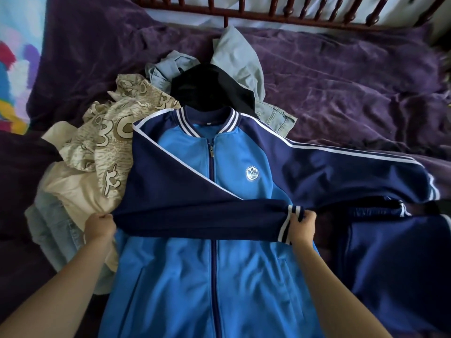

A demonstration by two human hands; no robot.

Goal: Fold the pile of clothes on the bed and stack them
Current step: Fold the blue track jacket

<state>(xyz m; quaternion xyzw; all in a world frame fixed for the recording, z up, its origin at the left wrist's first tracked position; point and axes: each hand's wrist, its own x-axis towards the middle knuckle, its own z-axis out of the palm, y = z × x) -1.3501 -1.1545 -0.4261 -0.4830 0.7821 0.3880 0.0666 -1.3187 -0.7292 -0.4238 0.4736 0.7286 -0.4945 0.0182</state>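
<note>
A bed (pixel 341 76) fills the view, covered with a crumpled purple velvet spread. Along its far edge runs a dark red wooden rail (pixel 280 11) of turned spindles, with pale wall behind it. At the far left hangs a bright, many-coloured cloth (pixel 17 57).

A blue jacket (pixel 195 276) lies face up in the middle of the bed, zipped, collar toward the rail, a round badge on its chest. One navy sleeve (pixel 195 215) is folded across the chest. The left hand (pixel 100 226) pinches that sleeve at its fold by the jacket's side; the right hand (pixel 302 224) pinches its striped cuff. The other sleeve (pixel 341 172) lies stretched out to the right on the spread.

The unfolded pile (pixel 109 142) sits left of and behind the jacket: a beige patterned cloth, cream fabric, pale denim, a black garment (pixel 210 89) and a light blue one (pixel 234 54). A navy garment (pixel 390 259) lies to the right, just beside the jacket.
</note>
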